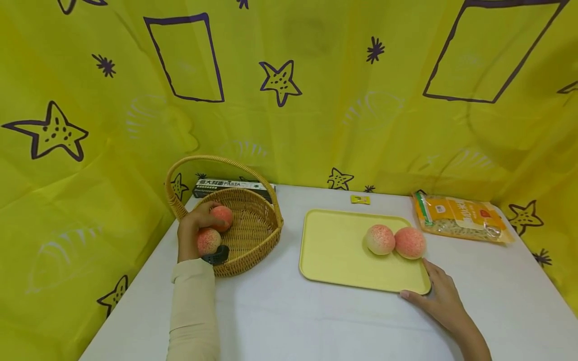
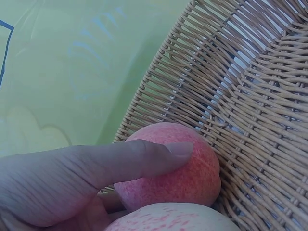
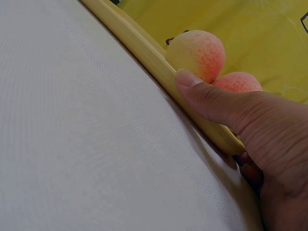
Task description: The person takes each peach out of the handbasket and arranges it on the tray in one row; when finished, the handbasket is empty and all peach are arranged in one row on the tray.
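Note:
At the left side of the wicker basket (image 1: 253, 228), my left hand (image 1: 195, 221) grips a pink peach (image 1: 222, 216). The thumb lies across this peach (image 2: 192, 180) in the left wrist view; the other fingers are mostly hidden. Beside it in the basket is a paler, speckled peach (image 1: 208, 240). My right hand (image 1: 440, 298) holds the near right corner of the yellow tray (image 1: 334, 250), thumb on the rim (image 3: 144, 57) in the right wrist view. Two peaches sit side by side on the tray, a pale speckled peach (image 1: 380, 239) and a pinker peach (image 1: 410, 243).
The basket's tall handle (image 1: 226, 159) arches over it. Behind stands a dark pasta box (image 1: 203, 188). A small yellow packet (image 1: 360, 199) lies beyond the tray, and an orange food bag (image 1: 465, 218) at the back right. Yellow curtain (image 1: 316, 140) backs the white table (image 1: 280, 316).

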The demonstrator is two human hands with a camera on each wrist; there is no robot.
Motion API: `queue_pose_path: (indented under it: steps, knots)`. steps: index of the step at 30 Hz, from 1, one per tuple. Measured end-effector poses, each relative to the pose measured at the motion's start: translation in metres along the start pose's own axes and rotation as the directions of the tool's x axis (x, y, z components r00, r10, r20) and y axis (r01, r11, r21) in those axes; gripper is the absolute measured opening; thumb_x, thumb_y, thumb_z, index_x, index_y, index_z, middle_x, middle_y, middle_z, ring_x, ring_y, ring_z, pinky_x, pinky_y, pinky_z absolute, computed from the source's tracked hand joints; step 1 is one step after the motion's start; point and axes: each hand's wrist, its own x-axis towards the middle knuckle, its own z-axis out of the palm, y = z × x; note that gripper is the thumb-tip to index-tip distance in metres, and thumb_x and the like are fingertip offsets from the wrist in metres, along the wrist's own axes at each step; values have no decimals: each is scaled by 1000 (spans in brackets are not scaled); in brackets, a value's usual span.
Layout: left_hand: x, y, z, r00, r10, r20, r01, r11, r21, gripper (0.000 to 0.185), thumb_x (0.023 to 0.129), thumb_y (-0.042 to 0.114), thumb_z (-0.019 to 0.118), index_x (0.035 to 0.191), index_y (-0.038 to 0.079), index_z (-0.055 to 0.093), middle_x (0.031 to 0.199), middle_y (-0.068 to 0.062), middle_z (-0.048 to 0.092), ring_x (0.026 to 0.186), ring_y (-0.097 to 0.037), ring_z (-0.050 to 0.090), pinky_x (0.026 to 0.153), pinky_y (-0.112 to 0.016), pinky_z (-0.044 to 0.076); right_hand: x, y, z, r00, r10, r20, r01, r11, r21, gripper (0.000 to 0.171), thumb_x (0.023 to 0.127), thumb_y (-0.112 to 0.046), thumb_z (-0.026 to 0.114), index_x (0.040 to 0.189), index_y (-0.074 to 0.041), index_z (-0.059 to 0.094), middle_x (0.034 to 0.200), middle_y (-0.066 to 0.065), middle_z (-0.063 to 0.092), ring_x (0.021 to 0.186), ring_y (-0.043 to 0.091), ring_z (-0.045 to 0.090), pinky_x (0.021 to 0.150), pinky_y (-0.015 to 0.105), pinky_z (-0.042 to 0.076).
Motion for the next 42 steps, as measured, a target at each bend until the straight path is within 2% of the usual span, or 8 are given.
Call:
queue_pose_path:
  steps: [9, 13, 17, 20, 23, 32, 42]
  knots:
    - [-2, 4, 0, 999, -17, -29, 17, 1000, -2, 74, 87, 26, 67, 147, 3, 32, 146, -28, 35, 124, -45, 46, 94, -53, 47, 0, -1, 0, 1000, -15, -17, 16, 1000, 13, 104, 80, -36, 79, 152, 7, 18, 145, 41, 29, 127, 60, 28, 95, 73, 26]
    - [-3, 4, -1, 999, -23, -36, 21, 998, -55, 75, 86, 29, 68, 147, 4, 32, 145, -28, 37, 122, -44, 48, 91, -52, 49, 0, 0, 1, 999, -25, -25, 25, 1000, 8, 103, 81, -36, 78, 152, 7, 18, 145, 41, 29, 126, 60, 29, 94, 73, 26]
    - [-9, 5, -3, 999, 20, -43, -24, 995, -98, 73, 85, 33, 69, 141, 1, 35, 135, -29, 44, 114, -41, 52, 85, -47, 51, 0, 0, 2, 999, -33, -28, 33, 999, 6, 102, 80, -36, 79, 151, 9, 21, 144, 41, 30, 126, 59, 30, 94, 72, 27]
    - [-13, 8, -4, 996, 66, -56, -73, 990, -125, 73, 85, 34, 68, 138, -3, 34, 132, -31, 44, 112, -40, 52, 87, -47, 50, 0, 2, 3, 999, -46, -29, 46, 999, 14, 101, 80, -35, 79, 151, 8, 22, 144, 41, 30, 126, 59, 30, 94, 72, 26]
    - [-14, 12, -3, 993, 91, -76, -101, 983, -151, 72, 87, 30, 67, 139, -4, 32, 133, -32, 43, 114, -42, 52, 90, -49, 49, 0, 2, 4, 998, -48, -34, 49, 999, 17, 101, 80, -35, 79, 150, 8, 22, 144, 41, 30, 126, 59, 30, 93, 72, 27]
    - [-15, 26, 1, 989, 124, -77, -138, 964, -228, 79, 92, 25, 63, 149, -5, 18, 144, -34, 33, 126, -45, 46, 100, -52, 45, -1, 4, 1, 999, -29, -23, 29, 1000, 10, 102, 81, -37, 78, 151, 9, 20, 145, 41, 29, 127, 61, 28, 94, 74, 26]
    - [-19, 29, 5, 976, 201, -84, -217, 931, -294, 72, 92, 23, 66, 148, 2, 27, 141, -27, 41, 119, -37, 52, 90, -40, 50, -2, 3, 1, 999, -24, -24, 24, 1000, 2, 102, 81, -37, 78, 151, 8, 21, 144, 41, 30, 126, 60, 29, 94, 73, 27]
